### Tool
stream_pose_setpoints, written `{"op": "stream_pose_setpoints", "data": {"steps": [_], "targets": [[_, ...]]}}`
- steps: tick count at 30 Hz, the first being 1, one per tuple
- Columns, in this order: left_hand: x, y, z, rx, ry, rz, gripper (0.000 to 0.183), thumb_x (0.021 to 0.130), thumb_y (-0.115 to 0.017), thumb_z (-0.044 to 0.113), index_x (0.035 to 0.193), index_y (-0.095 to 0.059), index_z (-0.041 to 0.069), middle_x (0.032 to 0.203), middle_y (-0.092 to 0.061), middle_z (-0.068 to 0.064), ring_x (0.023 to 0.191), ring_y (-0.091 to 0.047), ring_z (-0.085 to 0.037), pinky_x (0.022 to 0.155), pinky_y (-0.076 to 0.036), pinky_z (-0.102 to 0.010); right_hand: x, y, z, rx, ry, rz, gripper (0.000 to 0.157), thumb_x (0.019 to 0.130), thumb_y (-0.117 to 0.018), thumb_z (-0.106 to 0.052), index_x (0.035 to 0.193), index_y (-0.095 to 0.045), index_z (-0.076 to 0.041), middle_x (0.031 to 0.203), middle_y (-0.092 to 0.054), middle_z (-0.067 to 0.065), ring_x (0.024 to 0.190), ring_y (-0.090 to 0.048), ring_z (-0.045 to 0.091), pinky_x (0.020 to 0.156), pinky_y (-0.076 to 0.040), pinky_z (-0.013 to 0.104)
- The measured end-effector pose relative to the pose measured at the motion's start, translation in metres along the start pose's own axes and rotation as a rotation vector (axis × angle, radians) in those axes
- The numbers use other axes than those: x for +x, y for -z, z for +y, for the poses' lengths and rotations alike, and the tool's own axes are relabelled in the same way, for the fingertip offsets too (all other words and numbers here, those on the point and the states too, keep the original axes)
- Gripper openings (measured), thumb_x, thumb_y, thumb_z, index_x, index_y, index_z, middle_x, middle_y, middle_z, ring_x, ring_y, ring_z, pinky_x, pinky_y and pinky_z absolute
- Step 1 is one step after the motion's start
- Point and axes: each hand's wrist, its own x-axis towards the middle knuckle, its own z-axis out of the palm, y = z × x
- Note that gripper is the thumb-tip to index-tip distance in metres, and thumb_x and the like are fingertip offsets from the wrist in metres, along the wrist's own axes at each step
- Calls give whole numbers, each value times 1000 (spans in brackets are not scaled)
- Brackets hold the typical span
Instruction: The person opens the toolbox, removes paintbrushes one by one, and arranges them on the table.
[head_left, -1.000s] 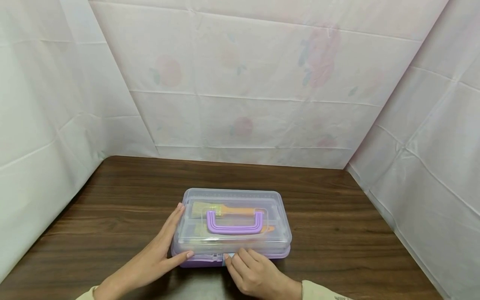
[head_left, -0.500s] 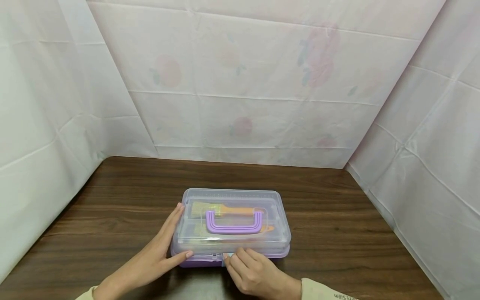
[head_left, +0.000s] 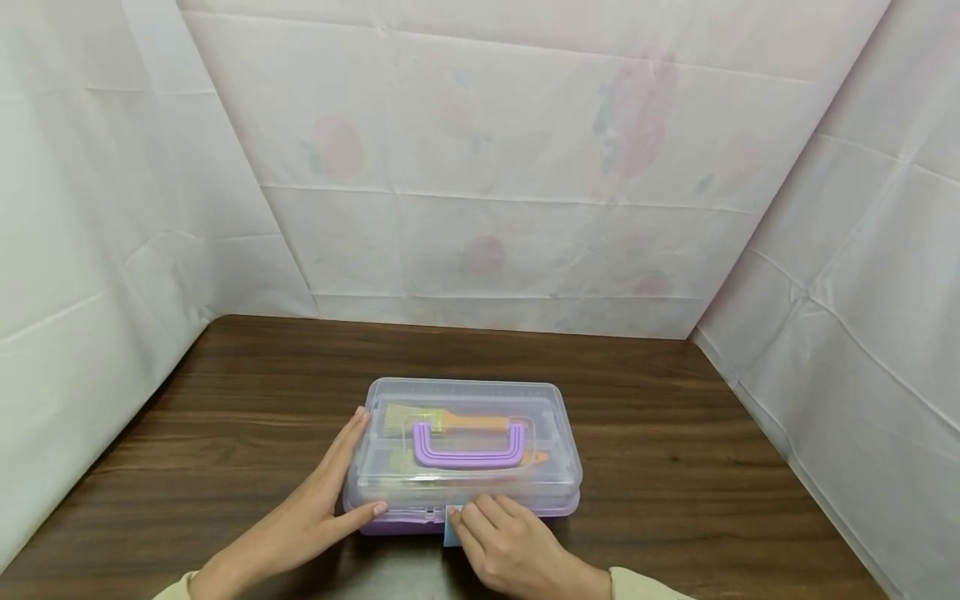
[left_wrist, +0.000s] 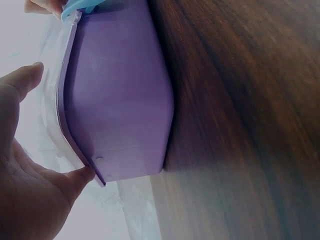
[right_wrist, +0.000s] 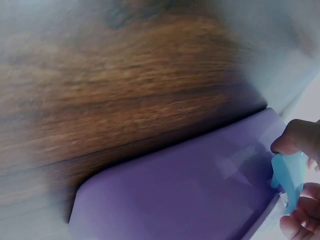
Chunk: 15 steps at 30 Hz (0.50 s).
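Observation:
A storage box with a clear lid (head_left: 465, 395) and a purple base (left_wrist: 120, 90) sits on the table, its lid down. A purple handle (head_left: 468, 460) lies on the lid. My left hand (head_left: 315, 504) rests along the box's left side, fingers nearly straight, the thumb on the front rim. At the front middle my right hand (head_left: 513, 542) pinches a light-blue latch (right_wrist: 290, 172) between thumb and fingers. In the head view the latch's lower end sticks out in front of the base. A paintbrush (head_left: 412, 419) with an orange handle shows through the lid, with another orange handle nearer the front.
The box stands near the front of a dark wood-grain table (head_left: 675, 433). White sheets with faint fruit prints (head_left: 480, 167) hang behind the table, and more white sheeting closes off both sides.
The light-blue latch has swung outward and down from the box's front, pinched by my right hand. My left hand and the box have stayed in place.

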Motion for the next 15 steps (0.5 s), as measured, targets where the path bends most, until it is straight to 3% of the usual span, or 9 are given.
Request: {"op": "stream_pose_setpoints", "data": {"steps": [7,11,15], "targets": [[0,0,0,-1,-4,6,93,80,-61,38,142,5,21,147,7,3,132,-4,-25,94,-7,-10,-9,-11,-6,11,-26,-17,34,90,-31,-5,91,-65,-4,70,-49,0,62,-43,11,56,-35,19],[-1,0,0,-5,-6,4,92,80,-61,38,142,5,21,147,8,3,132,-3,-24,96,-7,-14,-13,-13,-9,24,-36,-36,33,90,-32,-7,93,-65,-5,72,-50,0,63,-45,12,57,-37,21],[0,0,-1,-15,-22,5,92,80,-61,36,142,6,19,147,8,2,132,-2,-25,95,-6,-10,-10,-11,-8,17,-35,-8,32,90,-32,-7,90,-64,-6,71,-49,-1,62,-45,12,57,-37,21]]}}
